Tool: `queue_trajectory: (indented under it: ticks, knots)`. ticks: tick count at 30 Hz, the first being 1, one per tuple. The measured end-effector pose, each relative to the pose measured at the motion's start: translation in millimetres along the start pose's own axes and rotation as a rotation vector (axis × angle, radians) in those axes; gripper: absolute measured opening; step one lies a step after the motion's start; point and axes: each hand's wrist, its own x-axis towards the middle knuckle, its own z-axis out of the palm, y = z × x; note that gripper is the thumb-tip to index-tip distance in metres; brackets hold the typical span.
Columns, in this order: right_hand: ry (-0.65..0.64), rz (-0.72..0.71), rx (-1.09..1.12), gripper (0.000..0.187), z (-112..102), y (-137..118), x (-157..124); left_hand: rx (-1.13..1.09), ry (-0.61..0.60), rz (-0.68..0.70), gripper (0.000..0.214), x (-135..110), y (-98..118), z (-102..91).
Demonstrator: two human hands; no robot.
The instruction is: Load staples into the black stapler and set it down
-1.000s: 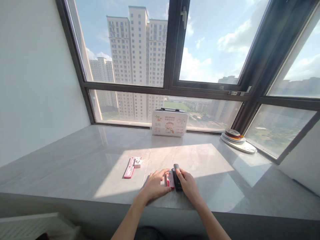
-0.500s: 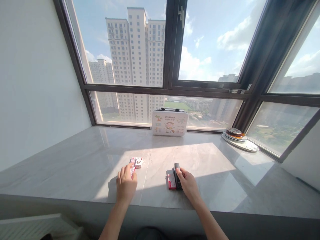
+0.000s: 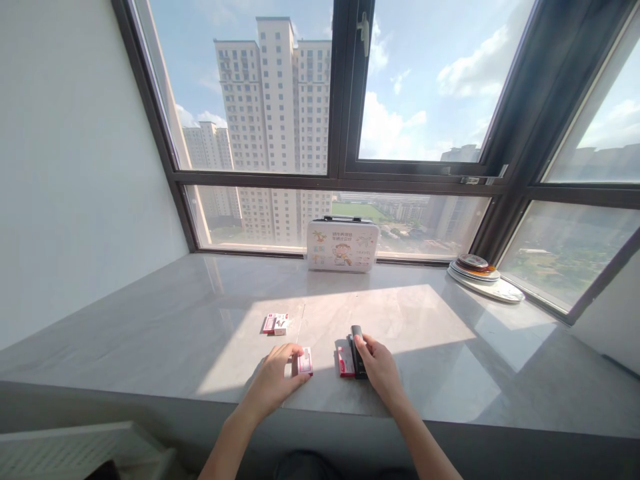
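Hands half curled: left (image 3: 273, 379) grips box (image 3: 305, 361), right (image 3: 383, 370) stapler (image 3: 359, 363).

Dark window frames (image 3: 255, 179) meet at a corner, with a pale handle (image 3: 364, 33) on one sash. Beyond stand high-rise apartment blocks (image 3: 275, 100) beneath a blue, partly clouded sky (image 3: 425, 67). Sunlight falls in slanted patches across the grey marbled windowsill (image 3: 150, 320); a plain white wall (image 3: 75, 167) rises at left.
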Motion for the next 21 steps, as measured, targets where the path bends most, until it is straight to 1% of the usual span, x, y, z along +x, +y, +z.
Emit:
queue_trajectory:
  ticks: [3,6,8,10,12,14,16,17,18,19,20,21]
  knots:
    - [0.025,0.003,-0.005,0.061,5.1,10.6,3.3,-0.118,-0.009,0.034,0.048,14.4,29.4,17.4]
    - [0.024,0.013,-0.033,0.060,7.6,16.9,5.6,-0.163,-0.078,0.089,0.054,27.1,53.7,35.1]
    - [0.021,0.012,-0.054,0.059,7.9,18.2,6.1,-0.158,-0.131,0.132,0.057,33.6,63.1,43.7]
    - [0.025,0.009,-0.064,0.059,7.8,17.6,6.1,-0.143,-0.159,0.161,0.059,37.8,66.2,50.3]
    - [0.031,0.011,-0.065,0.059,7.4,15.8,5.8,-0.128,-0.162,0.170,0.063,39.7,64.8,56.2]
    - [0.030,0.011,-0.059,0.060,6.8,13.1,5.2,-0.113,-0.155,0.169,0.074,40.0,60.7,60.9]
    - [0.035,0.012,-0.052,0.062,5.9,9.9,4.2,-0.092,-0.128,0.195,0.085,40.5,54.2,60.7]
    - [0.043,0.014,-0.050,0.063,5.4,8.2,3.5,-0.079,-0.096,0.218,0.084,41.5,49.2,57.6]
    - [0.052,0.016,-0.048,0.064,4.9,6.5,2.7,-0.065,-0.044,0.240,0.075,43.3,42.4,52.0]
    - [0.064,0.019,-0.047,0.064,4.5,4.9,1.8,-0.051,0.024,0.258,0.059,46.1,33.4,44.1]
    - [0.076,0.020,-0.047,0.064,4.2,3.5,1.0,-0.037,0.121,0.241,0.041,49.6,21.9,34.2]
    - [0.085,0.019,-0.048,0.064,3.9,2.2,0.3,-0.021,0.231,0.193,0.032,53.8,7.9,23.1]
